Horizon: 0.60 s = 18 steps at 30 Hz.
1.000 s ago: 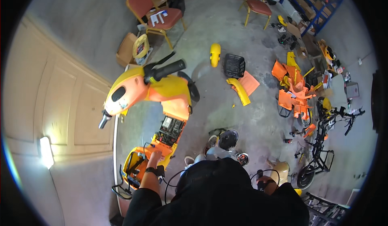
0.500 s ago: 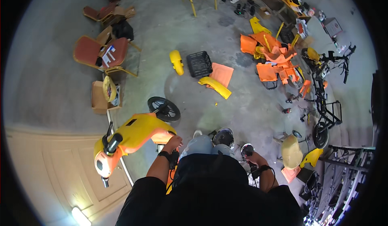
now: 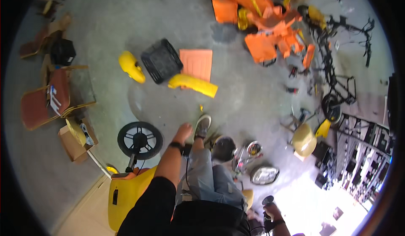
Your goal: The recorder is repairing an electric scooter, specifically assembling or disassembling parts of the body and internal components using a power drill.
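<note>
My left hand (image 3: 183,133) is stretched forward over the floor, with fingers loosely curled and no object visible in them. Behind it and to the left stands the yellow and orange scooter (image 3: 126,198), its black front wheel (image 3: 139,140) pointing forward. Low on the right, my right hand (image 3: 273,212) is closed around a small round grey part (image 3: 268,200) whose kind I cannot make out. A clear oval headlamp (image 3: 265,175) lies on the floor ahead of that hand. Beyond my knees are a dark round bowl-like part (image 3: 223,148) and a silver-rimmed round part (image 3: 254,148).
Ahead lie a black crate (image 3: 162,61), an orange panel (image 3: 198,63) and yellow body pieces (image 3: 193,85). Orange shells (image 3: 270,29) are heaped far right, next to a black scooter frame (image 3: 331,73). A red chair (image 3: 44,105) and cardboard box (image 3: 75,145) stand left; a metal rack (image 3: 363,151) right.
My left hand has left the scooter and swung forward. My right hand has moved back and outward, away from the round parts, carrying the grey part. The view has shifted and my left foot shows ahead.
</note>
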Tool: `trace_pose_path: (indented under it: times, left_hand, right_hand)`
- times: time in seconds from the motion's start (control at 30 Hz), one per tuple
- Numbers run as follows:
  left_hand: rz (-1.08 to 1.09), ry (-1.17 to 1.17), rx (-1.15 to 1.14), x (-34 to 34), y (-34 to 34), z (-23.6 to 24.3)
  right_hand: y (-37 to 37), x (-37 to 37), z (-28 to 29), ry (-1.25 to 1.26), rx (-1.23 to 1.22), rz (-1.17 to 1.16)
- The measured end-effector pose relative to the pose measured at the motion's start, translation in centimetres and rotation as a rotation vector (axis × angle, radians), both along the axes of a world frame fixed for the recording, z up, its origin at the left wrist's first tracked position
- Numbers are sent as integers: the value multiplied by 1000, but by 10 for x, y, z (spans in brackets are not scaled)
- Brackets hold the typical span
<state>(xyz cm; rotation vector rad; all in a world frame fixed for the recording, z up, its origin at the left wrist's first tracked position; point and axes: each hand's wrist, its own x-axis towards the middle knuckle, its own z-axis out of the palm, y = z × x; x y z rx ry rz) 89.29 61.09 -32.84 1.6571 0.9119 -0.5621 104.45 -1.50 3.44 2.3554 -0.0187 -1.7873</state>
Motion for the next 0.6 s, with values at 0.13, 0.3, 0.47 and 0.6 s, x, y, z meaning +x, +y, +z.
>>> trace_pose_path:
  times: [0.13,0.3,0.47,0.6]
  left_hand:
    - [423,-93,-212,98,46,-46]
    - [833,70,-485,149,57,-102]
    - [712,360,-407,172,44,-178]
    - [669,217,-431,190,34,-219]
  right_hand:
    - [34,-40,-4,31,-128,-508]
    - [81,-89,-28,106,-274,-1152]
    - [98,-142,-50,143,-374,-1515]
    - [109,-171,-56,305,-455,-1530]
